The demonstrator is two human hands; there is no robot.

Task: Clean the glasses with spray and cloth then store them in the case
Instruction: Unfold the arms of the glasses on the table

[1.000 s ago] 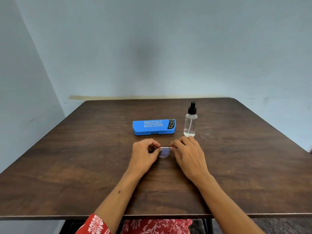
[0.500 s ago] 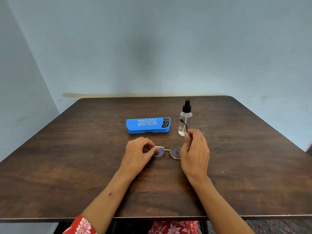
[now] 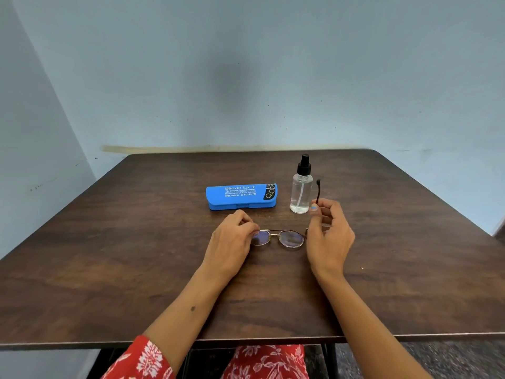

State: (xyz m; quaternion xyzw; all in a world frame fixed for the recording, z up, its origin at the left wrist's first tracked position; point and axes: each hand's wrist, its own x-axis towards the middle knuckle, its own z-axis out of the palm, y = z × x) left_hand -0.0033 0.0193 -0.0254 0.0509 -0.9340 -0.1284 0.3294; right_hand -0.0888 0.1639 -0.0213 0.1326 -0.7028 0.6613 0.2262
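Thin metal-framed glasses (image 3: 291, 238) lie lenses toward me on the brown table (image 3: 136, 255), held at both ends. My left hand (image 3: 232, 242) pinches the left end of the frame and covers part of the left lens. My right hand (image 3: 329, 236) grips the right temple arm, which stands swung out and points up past my fingers. Behind the glasses lies a shut blue case (image 3: 241, 196) with white lettering. To its right stands a clear spray bottle (image 3: 301, 187) with a black pump top. I see no cloth.
The table's back edge meets a pale blue wall (image 3: 246, 77). The near edge runs just above my red patterned clothing (image 3: 262, 362). Bare wood surrounds the objects on the left and right.
The glasses went from folded between both hands to spread out. My right hand has swung the right temple arm outward and up, moving right. My left hand stayed on the left end.
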